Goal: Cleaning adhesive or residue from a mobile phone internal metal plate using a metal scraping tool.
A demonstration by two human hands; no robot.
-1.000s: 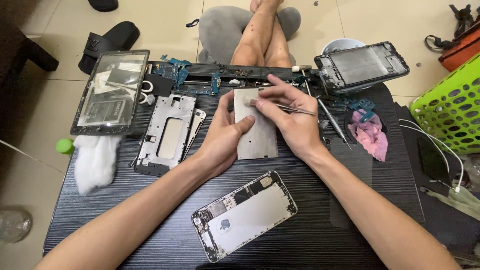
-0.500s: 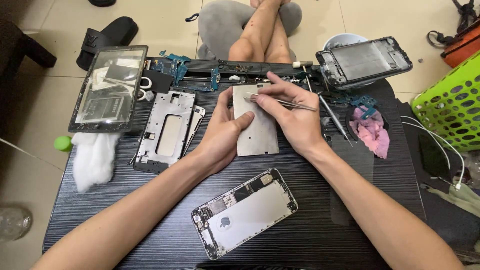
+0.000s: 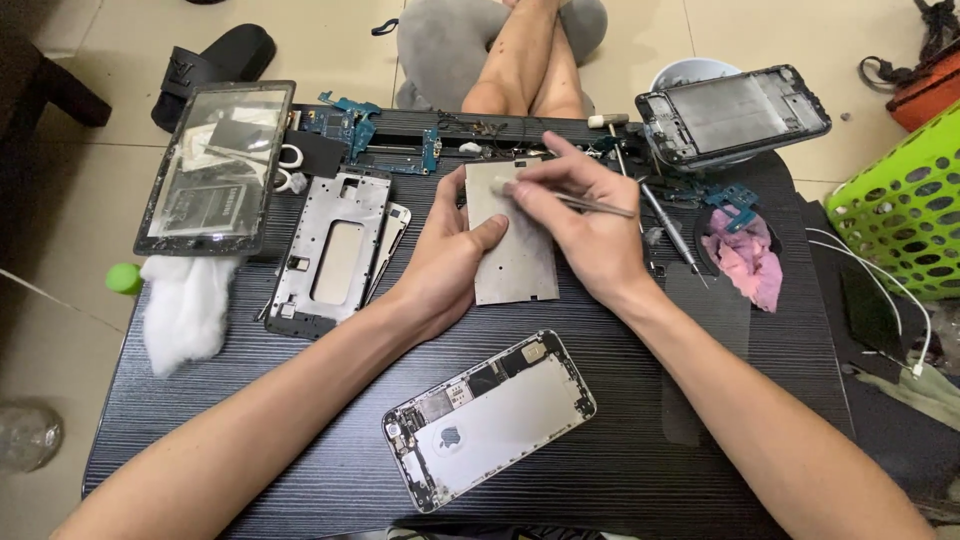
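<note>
- my left hand (image 3: 450, 262) grip closed along the left edge of the thin metal shield plate (image 3: 512, 238); light, stiff, bendable.
- my right hand (image 3: 580, 225) grip pinched shut on tweezers (image 3: 585, 203), tip touching the plate.

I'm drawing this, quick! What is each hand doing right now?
Left hand: closed on the grey metal plate, steadying it on the table.
Right hand: fingers closed on thin tweezers, tip on the plate.

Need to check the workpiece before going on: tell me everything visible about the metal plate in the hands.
The metal plate is a thin, flat, dull grey rectangular sheet with notched edges, lying on the black table. The left hand grips its left edge; the right hand presses tweezers against its upper part.
</note>
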